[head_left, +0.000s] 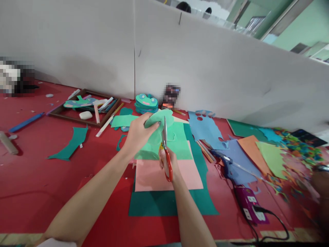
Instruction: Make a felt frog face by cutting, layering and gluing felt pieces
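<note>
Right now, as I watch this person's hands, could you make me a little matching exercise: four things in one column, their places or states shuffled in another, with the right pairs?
Things
1. scissors
2. pale green piece
3. stack of frog-like faces
4. socket box

Places or states
A. near the foot of the white panel
B. purple, with a black plug in it
C. held in the right hand
D. held in the left hand

Pairs: 1-C, 2-D, 3-A, 4-B

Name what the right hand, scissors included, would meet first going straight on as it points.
Likely the green piece held by the left hand: the scissors in the right hand overlap it in view, though depth, and so contact, is unclear.
</note>
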{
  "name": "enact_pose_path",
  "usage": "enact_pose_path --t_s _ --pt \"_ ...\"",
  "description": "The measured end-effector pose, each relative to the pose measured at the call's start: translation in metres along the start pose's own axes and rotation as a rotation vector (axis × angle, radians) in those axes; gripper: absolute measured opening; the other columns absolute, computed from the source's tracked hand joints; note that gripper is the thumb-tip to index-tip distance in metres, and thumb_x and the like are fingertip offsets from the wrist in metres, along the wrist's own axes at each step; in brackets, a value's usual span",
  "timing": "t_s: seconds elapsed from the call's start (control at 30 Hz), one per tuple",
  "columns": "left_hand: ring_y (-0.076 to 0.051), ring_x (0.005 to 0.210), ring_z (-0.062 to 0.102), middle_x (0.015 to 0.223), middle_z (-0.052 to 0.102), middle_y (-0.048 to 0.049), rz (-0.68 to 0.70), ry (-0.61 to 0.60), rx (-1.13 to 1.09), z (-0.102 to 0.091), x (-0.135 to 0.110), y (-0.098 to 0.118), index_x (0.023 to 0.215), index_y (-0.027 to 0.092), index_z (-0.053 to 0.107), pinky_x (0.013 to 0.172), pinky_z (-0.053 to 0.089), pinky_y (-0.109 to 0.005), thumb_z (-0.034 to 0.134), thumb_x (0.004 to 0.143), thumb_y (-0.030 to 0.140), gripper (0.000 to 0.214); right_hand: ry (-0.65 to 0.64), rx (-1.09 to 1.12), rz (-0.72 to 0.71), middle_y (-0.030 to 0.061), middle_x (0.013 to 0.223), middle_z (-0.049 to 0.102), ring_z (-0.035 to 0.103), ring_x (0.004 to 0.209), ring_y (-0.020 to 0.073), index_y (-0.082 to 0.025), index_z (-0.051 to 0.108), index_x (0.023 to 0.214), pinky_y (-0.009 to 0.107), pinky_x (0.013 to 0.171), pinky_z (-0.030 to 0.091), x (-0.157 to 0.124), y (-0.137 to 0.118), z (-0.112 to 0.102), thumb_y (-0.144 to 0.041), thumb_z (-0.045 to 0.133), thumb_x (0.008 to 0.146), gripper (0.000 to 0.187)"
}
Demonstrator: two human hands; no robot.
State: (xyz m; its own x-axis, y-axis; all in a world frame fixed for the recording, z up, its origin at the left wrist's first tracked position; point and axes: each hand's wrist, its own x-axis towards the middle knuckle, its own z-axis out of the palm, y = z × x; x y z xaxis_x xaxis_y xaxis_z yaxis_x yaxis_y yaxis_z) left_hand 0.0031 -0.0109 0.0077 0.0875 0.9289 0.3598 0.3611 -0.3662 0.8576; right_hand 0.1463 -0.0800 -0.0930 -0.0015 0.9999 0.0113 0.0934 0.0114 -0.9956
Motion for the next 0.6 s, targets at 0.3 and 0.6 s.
enact_pose_path --t_s 0.3,0.6 --pt "-0.01 0.056 0.044 0.06 0.047 0.0048 -0.066 0.188 -0.016 -0.008 0.005 -0.004 0.069 0.018 0.053 0.052 0.036 -0.021 0.064 0.076 0.032 0.019 0.039 0.072 0.073 -0.0087 0.049 0.033 0.031 0.037 0.007 -0.022 0.044 0.075 0.022 0.036 0.028 -0.003 -0.005 0.002 -0.062 0.047 0.084 0.042" --pt "-0.016 0.071 0.061 0.076 0.064 0.0001 -0.177 -0.049 -0.252 -0.001 0.004 -0.005 0.084 0.017 0.059 0.059 0.047 -0.023 0.068 0.072 0.031 0.019 0.212 0.261 0.055 -0.0095 0.045 0.037 0.033 0.037 0.0059 -0.02 0.049 0.069 0.021 0.038 0.03 0.009 -0.012 -0.001 -0.045 0.063 0.079 0.03"
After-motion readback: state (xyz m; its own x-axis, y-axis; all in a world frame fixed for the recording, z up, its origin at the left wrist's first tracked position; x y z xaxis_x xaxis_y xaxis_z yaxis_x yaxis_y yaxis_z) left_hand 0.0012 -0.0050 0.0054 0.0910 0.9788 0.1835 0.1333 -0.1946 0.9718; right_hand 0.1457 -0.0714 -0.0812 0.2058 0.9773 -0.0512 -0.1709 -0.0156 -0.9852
